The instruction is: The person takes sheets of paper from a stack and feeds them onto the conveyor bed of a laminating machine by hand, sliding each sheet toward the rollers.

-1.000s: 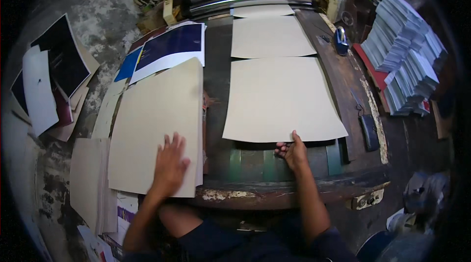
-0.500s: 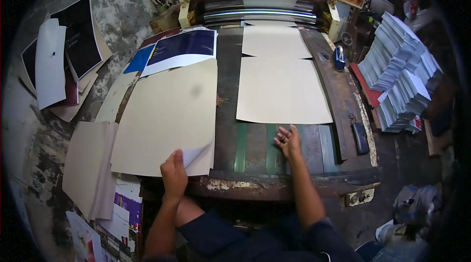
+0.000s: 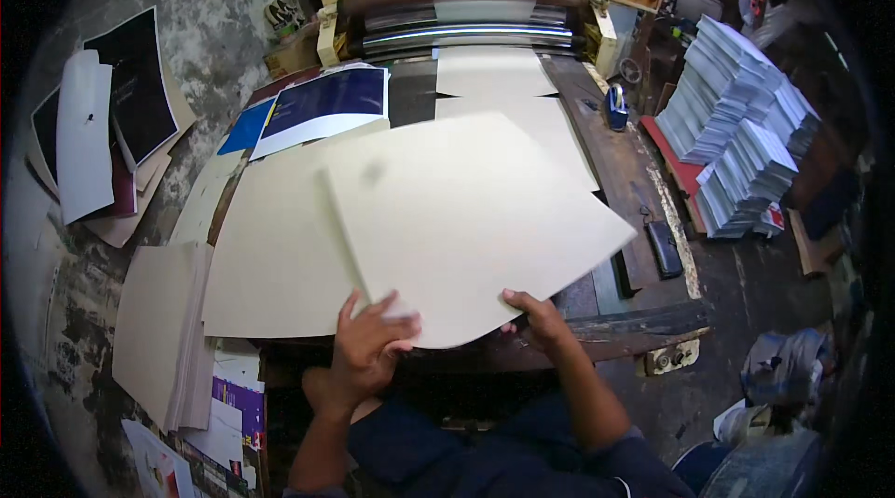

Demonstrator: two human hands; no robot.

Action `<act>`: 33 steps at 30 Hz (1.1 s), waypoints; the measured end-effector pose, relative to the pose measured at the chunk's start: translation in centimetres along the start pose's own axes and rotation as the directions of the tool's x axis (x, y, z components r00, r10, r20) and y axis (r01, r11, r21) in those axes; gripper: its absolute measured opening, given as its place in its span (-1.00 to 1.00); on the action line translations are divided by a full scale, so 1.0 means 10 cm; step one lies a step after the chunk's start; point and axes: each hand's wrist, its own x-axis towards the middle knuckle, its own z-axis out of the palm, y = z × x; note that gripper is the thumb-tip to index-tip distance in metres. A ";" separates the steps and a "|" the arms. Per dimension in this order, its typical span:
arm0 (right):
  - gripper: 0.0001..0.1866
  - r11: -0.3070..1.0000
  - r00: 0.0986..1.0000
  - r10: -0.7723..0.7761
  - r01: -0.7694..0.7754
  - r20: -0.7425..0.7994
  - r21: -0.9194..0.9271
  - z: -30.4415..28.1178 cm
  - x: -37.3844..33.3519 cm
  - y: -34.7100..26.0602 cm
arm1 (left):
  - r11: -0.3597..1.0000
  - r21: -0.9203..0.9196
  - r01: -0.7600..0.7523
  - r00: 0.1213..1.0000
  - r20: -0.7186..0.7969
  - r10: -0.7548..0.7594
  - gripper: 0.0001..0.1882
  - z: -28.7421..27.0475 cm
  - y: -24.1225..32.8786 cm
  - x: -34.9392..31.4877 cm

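A large cream sheet of board (image 3: 475,228) lies slanted over the feed table, raised above the stack of similar sheets (image 3: 270,246) on the left. My right hand (image 3: 538,321) grips its near edge, thumb on top and fingers underneath. At the sheet's near left corner, my left hand (image 3: 371,344) has its fingers spread and slightly blurred, touching the edge without closing on it. Beyond, another cream sheet (image 3: 494,71) runs toward the machine's rollers (image 3: 466,34), partly covered by the slanted one.
Dark blue printed sheets (image 3: 326,97) lie behind the stack. More boards (image 3: 158,330) lean at the left of the table. A black case (image 3: 664,249) and a tape dispenser (image 3: 616,107) sit on the right rail. Tall paper piles (image 3: 727,97) stand at far right.
The top sheet has come off the left stack and swung right across the table. My right hand has taken its near edge; my left hand has loosened and shifted right. The view has shifted slightly.
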 end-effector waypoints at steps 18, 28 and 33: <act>-0.51 0.889 0.941 0.275 -0.171 -0.197 0.425 -0.11 -0.11 0.89 | 0.807 -0.228 0.544 0.824 -0.037 -0.566 -0.69 -0.23 -0.44 -0.21; -0.45 0.899 0.907 0.191 -0.007 -0.376 0.439 -0.31 0.28 0.73 | 0.707 -0.570 0.419 0.539 -0.470 -0.699 -0.51 -0.22 -0.37 -0.09; -0.28 0.902 0.983 0.166 -0.122 -0.072 0.414 -0.12 -0.11 0.26 | 0.968 -0.143 0.204 0.955 -0.187 -0.229 -0.79 -0.16 0.10 -0.24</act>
